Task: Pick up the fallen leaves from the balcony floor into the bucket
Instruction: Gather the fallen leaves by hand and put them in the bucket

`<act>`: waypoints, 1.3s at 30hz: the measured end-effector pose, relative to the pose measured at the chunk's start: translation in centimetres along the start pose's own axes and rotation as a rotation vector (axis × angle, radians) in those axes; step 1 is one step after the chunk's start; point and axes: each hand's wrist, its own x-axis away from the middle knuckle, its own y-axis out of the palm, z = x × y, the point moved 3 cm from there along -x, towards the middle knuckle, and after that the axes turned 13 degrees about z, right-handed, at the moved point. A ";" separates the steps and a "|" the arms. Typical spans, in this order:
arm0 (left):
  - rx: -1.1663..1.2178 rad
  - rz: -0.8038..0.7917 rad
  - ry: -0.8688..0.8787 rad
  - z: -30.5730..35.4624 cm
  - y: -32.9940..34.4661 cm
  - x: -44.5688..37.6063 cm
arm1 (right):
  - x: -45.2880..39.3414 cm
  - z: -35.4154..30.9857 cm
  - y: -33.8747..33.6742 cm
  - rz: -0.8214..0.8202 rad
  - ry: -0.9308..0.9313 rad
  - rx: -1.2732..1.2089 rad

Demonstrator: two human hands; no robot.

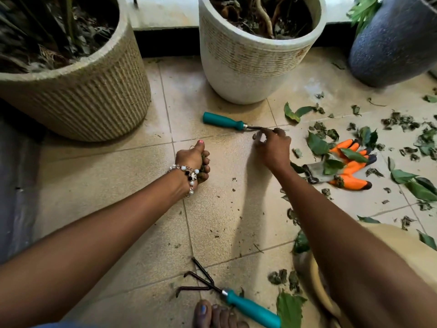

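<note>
Toes [214, 314] and a rake [238, 301] sit nearest, leaves [402, 143] scattered to the right over the tiles.
The left hand [195, 162] is fisted round a wad of scraps; the right hand [274, 145] reaches with loosely spread fingers, holding nothing I can see. The leaves look light, dry and crumbly: best gathered in soft handfuls. No bucket clearly in view.

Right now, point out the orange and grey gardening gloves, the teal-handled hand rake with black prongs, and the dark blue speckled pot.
Orange and grey gardening gloves [350, 165]: head view, on an orange finger.
Teal-handled hand rake with black prongs [251, 308]: head view, mid-handle.
Dark blue speckled pot [392, 46]: head view, on its side wall.
</note>
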 end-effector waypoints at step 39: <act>-0.153 -0.172 -0.019 -5.1 7.0 6.3 | 10.2 8.2 -4.0 -0.169 0.156 0.131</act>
